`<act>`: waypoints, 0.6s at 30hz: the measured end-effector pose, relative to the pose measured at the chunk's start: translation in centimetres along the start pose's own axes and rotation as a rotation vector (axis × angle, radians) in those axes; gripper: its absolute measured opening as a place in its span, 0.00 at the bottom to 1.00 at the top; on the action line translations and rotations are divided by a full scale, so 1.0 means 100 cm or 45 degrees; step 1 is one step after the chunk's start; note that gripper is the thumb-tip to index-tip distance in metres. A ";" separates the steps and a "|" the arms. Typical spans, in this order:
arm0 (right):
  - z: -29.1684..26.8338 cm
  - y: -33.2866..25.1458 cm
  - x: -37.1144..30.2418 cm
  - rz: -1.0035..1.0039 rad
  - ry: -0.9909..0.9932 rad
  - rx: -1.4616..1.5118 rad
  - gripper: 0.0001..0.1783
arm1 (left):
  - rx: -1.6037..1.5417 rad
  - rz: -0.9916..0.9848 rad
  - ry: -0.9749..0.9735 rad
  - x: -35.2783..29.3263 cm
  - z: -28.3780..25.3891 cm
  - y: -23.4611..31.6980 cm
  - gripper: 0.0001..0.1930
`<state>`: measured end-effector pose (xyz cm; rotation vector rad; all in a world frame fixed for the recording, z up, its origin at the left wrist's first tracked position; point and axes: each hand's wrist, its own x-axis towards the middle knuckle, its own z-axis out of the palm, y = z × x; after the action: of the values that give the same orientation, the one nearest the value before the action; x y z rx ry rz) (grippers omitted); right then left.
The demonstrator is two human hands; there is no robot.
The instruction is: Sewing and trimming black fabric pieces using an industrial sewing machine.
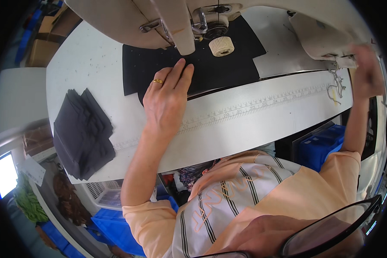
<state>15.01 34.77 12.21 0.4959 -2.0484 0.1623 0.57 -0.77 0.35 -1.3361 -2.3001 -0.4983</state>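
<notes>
A piece of black fabric (238, 60) lies flat on the white table beneath the head of a sewing machine (178, 26). My left hand (165, 99), with a ring on one finger, rests on the near part of this fabric. Its fingers are stretched out, their tips close to the machine's lower end, which hides the needle area. At the far right, my right hand (369, 73) is raised beside the right part of the machine. Motion smears its fingers, so whether it holds anything does not show.
A pile of dark cut fabric pieces (81, 133) lies at the table's left. Ruler markings (236, 112) run along the front of the white tabletop (228, 133). Tangled thread (337, 86) hangs near the right end. Blue bins (320, 146) and a white basket (103, 193) stand below.
</notes>
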 end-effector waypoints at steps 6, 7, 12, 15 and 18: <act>0.185 -0.080 -0.008 0.233 -0.765 0.233 0.14 | 0.018 0.008 0.007 0.000 0.002 0.000 0.21; 0.197 -0.076 -0.006 0.277 -0.848 0.186 0.14 | -0.001 -0.023 0.027 0.000 0.003 0.000 0.24; 0.195 -0.062 -0.010 0.369 -0.577 0.392 0.08 | 0.036 -0.022 0.019 -0.001 0.004 0.002 0.24; 0.169 -0.057 -0.019 0.570 -0.725 0.321 0.11 | 0.046 -0.028 0.029 -0.002 0.005 0.002 0.25; 0.120 -0.064 -0.024 0.452 -0.634 0.001 0.15 | 0.044 -0.033 0.020 -0.001 0.004 0.003 0.26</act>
<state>9.04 25.83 3.46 0.1746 -2.6162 0.2722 0.78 -0.56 -0.02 -1.2831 -2.3061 -0.4737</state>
